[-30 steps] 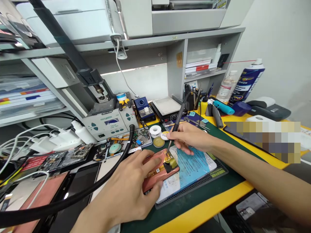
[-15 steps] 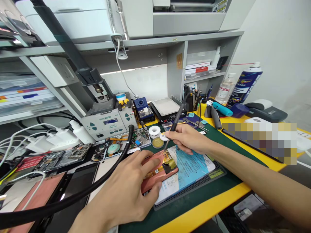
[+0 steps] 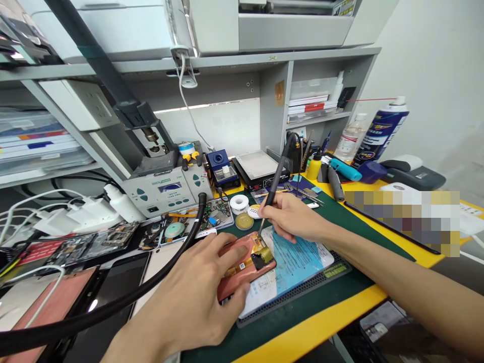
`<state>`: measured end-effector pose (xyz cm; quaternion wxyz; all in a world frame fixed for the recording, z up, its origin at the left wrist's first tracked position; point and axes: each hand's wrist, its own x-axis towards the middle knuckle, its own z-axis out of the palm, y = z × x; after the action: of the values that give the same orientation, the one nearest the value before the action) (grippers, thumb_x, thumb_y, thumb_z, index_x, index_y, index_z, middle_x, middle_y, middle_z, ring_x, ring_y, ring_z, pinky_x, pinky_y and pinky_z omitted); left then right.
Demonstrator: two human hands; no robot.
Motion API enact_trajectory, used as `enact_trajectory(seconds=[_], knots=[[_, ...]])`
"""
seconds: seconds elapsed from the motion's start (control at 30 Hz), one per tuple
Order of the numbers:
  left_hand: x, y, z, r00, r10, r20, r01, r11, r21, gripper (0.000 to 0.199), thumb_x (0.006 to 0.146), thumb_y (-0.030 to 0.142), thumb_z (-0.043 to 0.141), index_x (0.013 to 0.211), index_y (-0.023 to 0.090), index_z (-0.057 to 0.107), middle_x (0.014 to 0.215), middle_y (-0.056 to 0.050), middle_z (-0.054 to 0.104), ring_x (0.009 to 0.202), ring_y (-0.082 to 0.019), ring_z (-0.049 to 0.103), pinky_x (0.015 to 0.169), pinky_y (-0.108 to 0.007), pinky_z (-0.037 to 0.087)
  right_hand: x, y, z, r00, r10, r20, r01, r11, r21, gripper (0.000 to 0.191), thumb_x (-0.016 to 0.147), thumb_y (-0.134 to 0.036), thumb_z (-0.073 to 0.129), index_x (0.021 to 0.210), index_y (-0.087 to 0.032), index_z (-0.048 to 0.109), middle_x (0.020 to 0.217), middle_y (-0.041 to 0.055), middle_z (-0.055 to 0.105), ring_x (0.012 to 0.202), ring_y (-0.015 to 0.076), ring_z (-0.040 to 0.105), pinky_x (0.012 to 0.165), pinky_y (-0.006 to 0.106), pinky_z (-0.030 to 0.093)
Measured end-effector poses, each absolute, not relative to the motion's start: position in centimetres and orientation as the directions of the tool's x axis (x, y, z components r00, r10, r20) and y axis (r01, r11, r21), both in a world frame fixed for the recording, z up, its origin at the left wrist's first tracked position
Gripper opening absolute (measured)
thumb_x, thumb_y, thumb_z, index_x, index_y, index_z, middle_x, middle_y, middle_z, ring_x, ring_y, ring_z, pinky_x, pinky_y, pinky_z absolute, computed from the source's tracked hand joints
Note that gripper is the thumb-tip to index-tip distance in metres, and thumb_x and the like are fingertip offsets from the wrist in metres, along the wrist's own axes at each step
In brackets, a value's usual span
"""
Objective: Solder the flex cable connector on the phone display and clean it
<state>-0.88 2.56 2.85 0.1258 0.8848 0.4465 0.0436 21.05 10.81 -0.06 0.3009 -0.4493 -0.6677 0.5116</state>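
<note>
A copper-coloured phone panel lies on a blue and white pad. My left hand rests over its left part, fingertips on its surface and thumb at its lower edge. My right hand is closed around a black soldering iron, whose thin metal tip touches the panel's upper edge, beside a gold flex part. Just behind the panel sit a round tin of flux and a white solder spool.
A thick black hose arcs over the left side, above dark phone panels. Behind are a grey rework station and a small hot plate. A spray can and a bottle stand at the back right.
The iron's tip has shifted slightly right along the panel's upper edge. The camera view has moved a little. My left hand keeps its place on the panel.
</note>
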Motion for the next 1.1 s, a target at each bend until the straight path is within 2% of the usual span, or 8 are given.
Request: enact_trajectory(seconds=[0.2, 0.43, 0.6, 1.1], knots=[[-0.72, 2.7, 2.78, 0.588, 0.808, -0.036, 0.786, -0.561, 0.26, 0.045, 0.088, 0.034, 0.048, 0.133, 0.033, 0.053, 0.118, -0.008, 0.055, 0.102, -0.027, 0.058, 0.087, -0.045, 0.05, 21.18, 10.76, -0.01, -0.444, 0.895, -0.046, 0.314, 0.107, -0.943, 0.015, 0.091, -0.032, 0.05, 0.084, -0.018, 0.053, 0.032, -0.0073, 0.047, 0.025, 0.009, 0.038, 0.028, 0.017, 0.024], [-0.84, 2.74, 2.62, 0.598, 0.801, -0.021, 0.779, -0.575, 0.25, 0.047, 0.089, 0.035, 0.048, 0.136, 0.032, 0.051, 0.124, -0.01, 0.053, 0.107, -0.028, 0.057, 0.09, -0.046, 0.05, 21.14, 10.74, -0.03, -0.441, 0.896, -0.056, 0.351, 0.114, -0.929, 0.012, 0.091, -0.029, 0.051, 0.087, -0.018, 0.054, 0.033, -0.0074, 0.048, 0.024, 0.0092, 0.038, 0.027, 0.017, 0.025], [-0.98, 2.71, 2.51, 0.599, 0.801, -0.022, 0.78, -0.577, 0.241, 0.048, 0.089, 0.036, 0.047, 0.137, 0.031, 0.051, 0.127, -0.009, 0.054, 0.109, -0.027, 0.058, 0.092, -0.046, 0.05, 21.06, 10.7, -0.15, -0.431, 0.9, -0.064, 0.349, 0.101, -0.932, 0.016, 0.091, -0.033, 0.051, 0.086, -0.018, 0.053, 0.033, -0.0077, 0.047, 0.024, 0.0095, 0.038, 0.026, 0.017, 0.025], [-0.94, 2.67, 2.32, 0.6, 0.8, 0.008, 0.777, -0.585, 0.231, 0.045, 0.087, 0.035, 0.05, 0.132, 0.03, 0.056, 0.127, -0.008, 0.055, 0.109, -0.027, 0.059, 0.093, -0.045, 0.05, 21.2, 10.78, -0.28, -0.434, 0.899, -0.055, 0.343, 0.108, -0.933, 0.012, 0.089, -0.029, 0.048, 0.084, -0.019, 0.05, 0.033, -0.0081, 0.047, 0.025, 0.0094, 0.04, 0.027, 0.017, 0.027]])
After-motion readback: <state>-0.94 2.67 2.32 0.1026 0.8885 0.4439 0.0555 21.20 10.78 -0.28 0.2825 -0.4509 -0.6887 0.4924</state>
